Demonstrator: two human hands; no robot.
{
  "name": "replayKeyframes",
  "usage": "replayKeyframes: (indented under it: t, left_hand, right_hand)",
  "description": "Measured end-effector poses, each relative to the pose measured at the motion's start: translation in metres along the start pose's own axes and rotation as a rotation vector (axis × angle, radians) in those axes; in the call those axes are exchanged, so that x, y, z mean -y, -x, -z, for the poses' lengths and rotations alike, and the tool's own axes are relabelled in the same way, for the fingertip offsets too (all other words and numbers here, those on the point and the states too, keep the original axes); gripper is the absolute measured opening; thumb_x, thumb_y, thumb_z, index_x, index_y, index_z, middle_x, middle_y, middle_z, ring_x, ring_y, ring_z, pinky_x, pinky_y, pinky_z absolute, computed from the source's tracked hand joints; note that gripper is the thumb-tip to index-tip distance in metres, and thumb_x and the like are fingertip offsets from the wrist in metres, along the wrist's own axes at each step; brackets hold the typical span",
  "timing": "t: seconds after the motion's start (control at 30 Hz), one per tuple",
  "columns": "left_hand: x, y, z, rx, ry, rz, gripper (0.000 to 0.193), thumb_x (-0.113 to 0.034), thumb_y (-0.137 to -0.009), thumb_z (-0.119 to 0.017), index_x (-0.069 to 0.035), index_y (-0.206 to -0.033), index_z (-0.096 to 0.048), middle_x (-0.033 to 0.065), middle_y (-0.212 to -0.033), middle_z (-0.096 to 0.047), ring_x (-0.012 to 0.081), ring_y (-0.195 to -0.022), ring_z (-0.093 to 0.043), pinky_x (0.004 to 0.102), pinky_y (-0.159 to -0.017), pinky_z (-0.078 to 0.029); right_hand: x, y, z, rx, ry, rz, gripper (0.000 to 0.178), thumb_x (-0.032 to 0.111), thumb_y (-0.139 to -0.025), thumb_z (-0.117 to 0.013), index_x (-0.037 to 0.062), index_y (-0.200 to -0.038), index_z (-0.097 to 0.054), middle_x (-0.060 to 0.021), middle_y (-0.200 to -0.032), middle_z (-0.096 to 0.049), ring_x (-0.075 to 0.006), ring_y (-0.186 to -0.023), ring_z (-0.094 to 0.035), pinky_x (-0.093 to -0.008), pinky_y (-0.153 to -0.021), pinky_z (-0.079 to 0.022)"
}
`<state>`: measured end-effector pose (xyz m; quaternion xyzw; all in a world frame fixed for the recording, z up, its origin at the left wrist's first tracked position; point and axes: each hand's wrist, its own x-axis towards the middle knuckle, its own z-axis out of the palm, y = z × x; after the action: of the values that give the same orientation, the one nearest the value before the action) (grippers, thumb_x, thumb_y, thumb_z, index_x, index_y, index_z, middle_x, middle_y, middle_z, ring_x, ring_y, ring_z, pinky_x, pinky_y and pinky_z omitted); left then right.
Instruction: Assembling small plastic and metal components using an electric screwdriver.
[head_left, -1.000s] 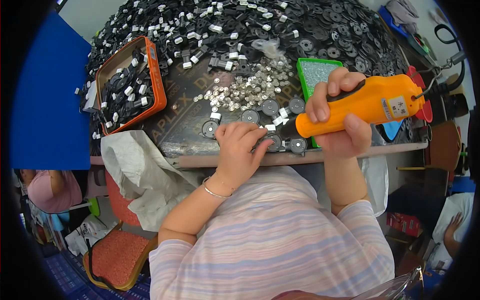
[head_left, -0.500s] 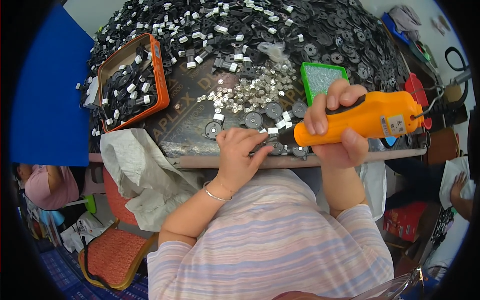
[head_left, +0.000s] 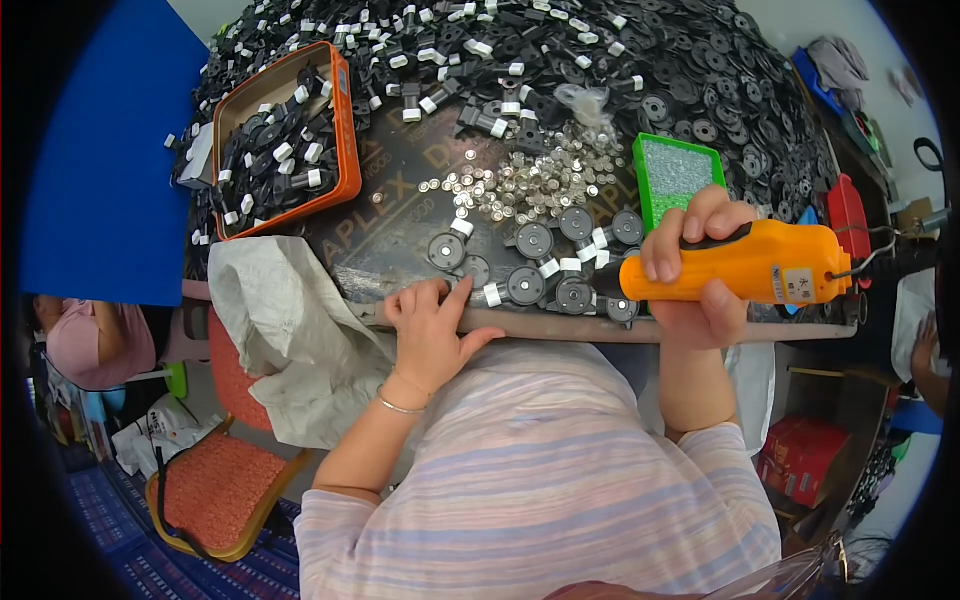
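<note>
My right hand (head_left: 678, 318) is wrapped around an orange electric screwdriver (head_left: 775, 262) with a black grip strip. Its dark tip points left, over a round black wheel part (head_left: 573, 295) near the table's front edge. My left hand (head_left: 430, 335) has its fingers spread and the thumb stretched out to the right. The index fingertip touches a black wheel part (head_left: 476, 268) with a white end piece. Several similar parts lie between and beyond the hands, among them one wheel part (head_left: 525, 286) and another wheel part (head_left: 535, 240).
Small silver round pieces (head_left: 530, 178) lie scattered mid-table. A green tray (head_left: 648, 190) of tiny silver pieces sits to their right. An orange-rimmed box (head_left: 348, 150) holds black-and-white parts. Black parts (head_left: 720, 90) are heaped behind. A pale sack (head_left: 270, 300) hangs at the front-left edge.
My left hand has moved left, away from the part at the screwdriver tip, and its fingers have spread. The screwdriver still points at the row of wheel parts. The whole view has shifted slightly.
</note>
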<state>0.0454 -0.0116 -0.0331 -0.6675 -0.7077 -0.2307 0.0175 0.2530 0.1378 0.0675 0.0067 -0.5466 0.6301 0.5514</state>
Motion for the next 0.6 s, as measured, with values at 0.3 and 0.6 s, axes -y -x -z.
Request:
replayKeyframes:
  t: [0.3, 0.6]
  left_hand:
    - [-0.019, -0.022, 0.002, 0.001, 0.435, -0.096, 0.055, -0.026, -0.070, -0.077, 0.000, -0.114, -0.056, 0.0138, -0.110, -0.054, 0.0341, -0.099, -0.050, 0.0416, -0.087, -0.042]
    - [-0.028, -0.037, -0.018, 0.057, 0.557, 0.018, 0.046, -0.023, -0.072, -0.076, 0.001, -0.108, -0.061, 0.0137, -0.100, -0.058, 0.0326, -0.093, -0.054, 0.0384, -0.081, -0.046]
  right_hand:
    - [-0.020, -0.004, -0.013, 0.014, 0.073, -0.043, 0.043, 0.027, -0.078, -0.071, 0.0021, -0.105, -0.047, -0.0103, -0.096, -0.043, -0.0196, -0.069, -0.054, -0.0307, -0.062, -0.047]
    - [-0.049, -0.009, -0.020, 0.122, 0.269, -0.143, 0.038, 0.025, -0.080, -0.072, -0.0002, -0.097, -0.049, -0.0102, -0.092, -0.045, -0.0155, -0.066, -0.057, -0.0255, -0.058, -0.046]
